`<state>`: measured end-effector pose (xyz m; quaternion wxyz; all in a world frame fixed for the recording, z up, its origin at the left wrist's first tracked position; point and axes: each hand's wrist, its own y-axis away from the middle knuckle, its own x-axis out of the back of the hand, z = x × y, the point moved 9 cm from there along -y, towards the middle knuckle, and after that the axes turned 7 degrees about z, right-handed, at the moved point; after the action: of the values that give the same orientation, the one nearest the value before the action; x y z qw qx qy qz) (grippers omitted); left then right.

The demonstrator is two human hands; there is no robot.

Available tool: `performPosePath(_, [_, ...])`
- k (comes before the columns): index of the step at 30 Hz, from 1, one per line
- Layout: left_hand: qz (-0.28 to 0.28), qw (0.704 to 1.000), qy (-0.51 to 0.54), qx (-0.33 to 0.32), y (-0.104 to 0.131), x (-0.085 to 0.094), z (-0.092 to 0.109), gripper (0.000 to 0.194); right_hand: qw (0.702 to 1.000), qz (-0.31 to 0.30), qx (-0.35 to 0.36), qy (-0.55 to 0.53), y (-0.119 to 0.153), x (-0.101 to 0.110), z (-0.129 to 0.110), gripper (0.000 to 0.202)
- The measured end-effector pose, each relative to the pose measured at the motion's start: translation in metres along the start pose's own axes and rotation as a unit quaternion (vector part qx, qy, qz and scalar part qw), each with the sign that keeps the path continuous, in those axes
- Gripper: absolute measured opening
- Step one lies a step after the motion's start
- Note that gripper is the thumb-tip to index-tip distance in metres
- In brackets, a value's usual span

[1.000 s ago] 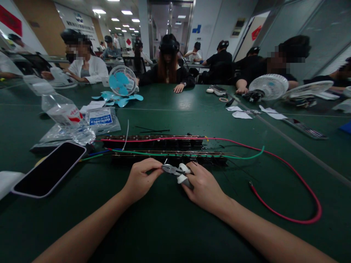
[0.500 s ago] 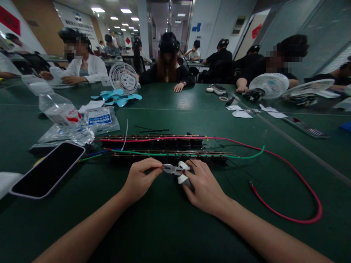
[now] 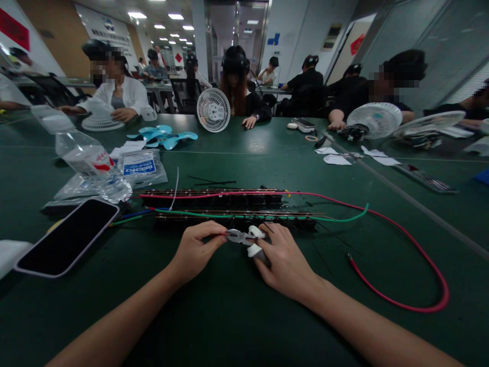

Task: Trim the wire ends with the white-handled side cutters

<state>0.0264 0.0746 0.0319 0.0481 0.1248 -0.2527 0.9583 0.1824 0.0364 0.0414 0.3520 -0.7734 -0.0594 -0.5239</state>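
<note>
My right hand (image 3: 284, 260) is closed around a pair of pliers (image 3: 240, 236) with white and grey handles, its jaws pointing left. At the jaw tips, the thumb and fingers of my left hand (image 3: 198, 252) are pinched together; what lies between them is too small to make out. A thin black strip pokes up by my right fingers. Just beyond both hands lies a long dark strip assembly (image 3: 183, 219) with a green wire (image 3: 353, 218) along it. Behind it is a second one (image 3: 248, 199), crossed by a red wire (image 3: 324, 196).
A phone (image 3: 66, 237) and a tilted plastic bottle (image 3: 86, 158) are on the left, near a plastic packet (image 3: 141, 165). The red cable loops round on the right. Blue fan blades (image 3: 168, 136) and a white fan grille (image 3: 214, 109) lie farther off, with people seated across the table.
Across the table, the upright white fan grille has shifted right, and the co-worker at the left has moved their hands. My own hands and the pliers look unchanged.
</note>
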Motion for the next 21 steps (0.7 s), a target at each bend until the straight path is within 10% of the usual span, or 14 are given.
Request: performPosePath(21, [-0.033, 0.998, 0.014, 0.049, 0.0013, -0.0046, -0.0063, 0.005, 1.0, -0.013, 0.001, 0.026, 0.0011, -0.0088, 0.0046, 0.01])
